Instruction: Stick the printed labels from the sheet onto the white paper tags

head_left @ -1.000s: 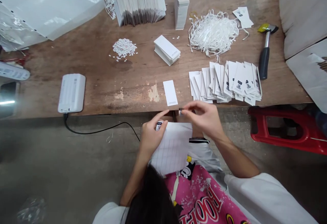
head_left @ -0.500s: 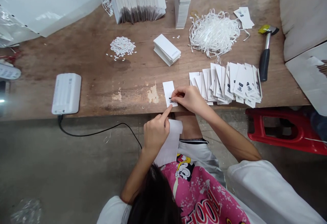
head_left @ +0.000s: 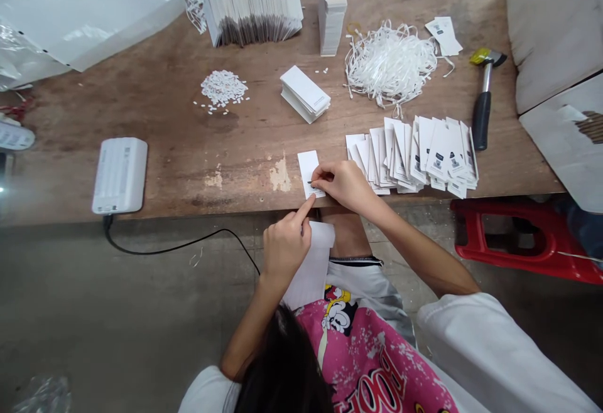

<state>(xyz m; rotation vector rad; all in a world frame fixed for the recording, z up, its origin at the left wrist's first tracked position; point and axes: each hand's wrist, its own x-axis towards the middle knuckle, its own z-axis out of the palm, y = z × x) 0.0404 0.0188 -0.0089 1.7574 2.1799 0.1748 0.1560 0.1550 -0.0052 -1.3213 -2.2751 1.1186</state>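
Note:
A small white card point(head_left: 307, 163) lies near the table's front edge, with dark print at its lower end. My right hand point(head_left: 346, 184) is over the card's lower right side, thumb and forefinger pinched at a small dark mark; what they hold, if anything, is too small to make out. My left hand point(head_left: 286, 243) is below the table edge, its forefinger stretched out to the card's bottom edge. The other left fingers are curled, and nothing shows in them. To the right of my right hand, overlapping printed cards point(head_left: 438, 149) lie spread in a row.
Beyond the card stand a stack of cards point(head_left: 305, 96), a heap of small white bits point(head_left: 223, 90) and a tangle of white strings point(head_left: 393, 64). A hammer point(head_left: 481, 108) lies at the right. A white device point(head_left: 120, 174) with a cable sits at the left.
The view has shifted slightly. My right fingertips stay pinched at the card's lower end, and my left forefinger stays at its bottom edge.

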